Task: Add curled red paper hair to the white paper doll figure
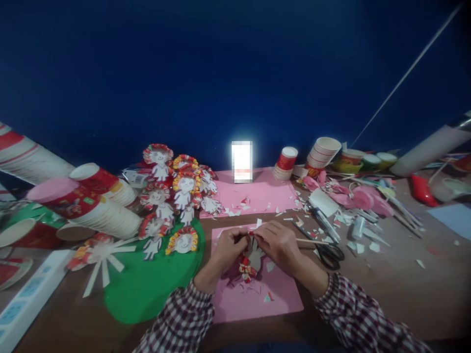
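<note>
A cut-open paper cup (247, 268) with curled red and yellow strips hangs between my hands, above a pink sheet (277, 296). My left hand (231, 249) is closed, thumb and fingers pinched at the cup's far edge. Opposite it, my right hand (278, 245) is closed too, its fingertips pinching a small reddish strip end close to the left fingertips. My fingers cover much of the strip. Scissors with black handles (330, 255) lie just right of my right hand, beside a thin wooden stick (309, 241).
Finished paper-cup figures (185, 189) with curled rims stand at the left, near a green sheet (147, 294). Stacked paper cups (106, 215) and a white power strip (33, 294) are farther left. Paper scraps, a marker (326, 224) and more cups (322, 154) lie at the right.
</note>
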Tool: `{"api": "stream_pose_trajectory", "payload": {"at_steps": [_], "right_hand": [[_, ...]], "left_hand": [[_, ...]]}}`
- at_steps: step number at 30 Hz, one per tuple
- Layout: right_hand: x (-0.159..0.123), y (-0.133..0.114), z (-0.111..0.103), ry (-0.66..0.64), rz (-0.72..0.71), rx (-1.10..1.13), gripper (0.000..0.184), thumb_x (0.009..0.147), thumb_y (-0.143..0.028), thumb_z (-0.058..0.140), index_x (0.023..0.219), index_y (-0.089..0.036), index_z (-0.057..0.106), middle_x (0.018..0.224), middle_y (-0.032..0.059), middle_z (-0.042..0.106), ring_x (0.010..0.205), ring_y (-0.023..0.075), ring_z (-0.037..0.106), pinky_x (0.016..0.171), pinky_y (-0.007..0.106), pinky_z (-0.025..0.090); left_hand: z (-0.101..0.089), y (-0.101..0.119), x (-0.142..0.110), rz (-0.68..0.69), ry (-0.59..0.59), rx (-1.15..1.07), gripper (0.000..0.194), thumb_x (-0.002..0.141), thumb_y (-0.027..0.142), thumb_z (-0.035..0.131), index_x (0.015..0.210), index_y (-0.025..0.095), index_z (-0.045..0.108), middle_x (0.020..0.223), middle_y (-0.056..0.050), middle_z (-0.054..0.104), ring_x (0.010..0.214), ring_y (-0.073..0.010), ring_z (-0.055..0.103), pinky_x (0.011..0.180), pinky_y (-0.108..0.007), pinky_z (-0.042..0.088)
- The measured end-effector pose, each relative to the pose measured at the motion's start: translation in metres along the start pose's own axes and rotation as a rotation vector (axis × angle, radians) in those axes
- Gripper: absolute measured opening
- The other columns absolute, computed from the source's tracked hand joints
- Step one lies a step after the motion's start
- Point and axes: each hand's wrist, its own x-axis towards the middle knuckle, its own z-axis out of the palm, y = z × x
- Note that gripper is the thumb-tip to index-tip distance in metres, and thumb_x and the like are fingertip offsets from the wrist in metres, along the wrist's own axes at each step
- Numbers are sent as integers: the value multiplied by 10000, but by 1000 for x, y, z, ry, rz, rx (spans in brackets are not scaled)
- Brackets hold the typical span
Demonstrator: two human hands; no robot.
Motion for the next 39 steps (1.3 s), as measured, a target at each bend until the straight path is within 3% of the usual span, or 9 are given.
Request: {"api": "stream_pose_trajectory", "payload": {"at_steps": [8,15,30,39], "right_hand": [[-2,-2,0,-12,-24,-52,132,889,-176,476,894,-174,608,839,61,633,814,173,550,769,307,454],[1,-3,-3,-27,-20,-34,143,897,-181,458,919,-179,599,846,60,634,819,173,559,774,310,460],[0,-1,1,-30,26,-7,114,874,-180,492,903,-180,603,846,58,649,814,165,577,745,287,462],[0,-3,-1,-47,48,-19,96,863,-181,503,893,-191,594,840,42,644,815,164,573,740,281,443]], "left_hand": [[-1,-3,0,46,76,93,323,768,412,584,670,116,669,553,-1,552,522,-99,463,494,-199,355],[-1,-2,0,57,92,92,283,763,379,601,734,117,704,634,-33,630,567,-116,517,537,-210,397],[0,-3,1,15,77,-1,286,723,381,645,767,104,705,605,-25,626,497,-91,501,469,-193,386],[1,-3,1,3,81,-79,215,683,296,681,795,116,721,653,-38,667,532,-98,530,505,-198,405]]}}
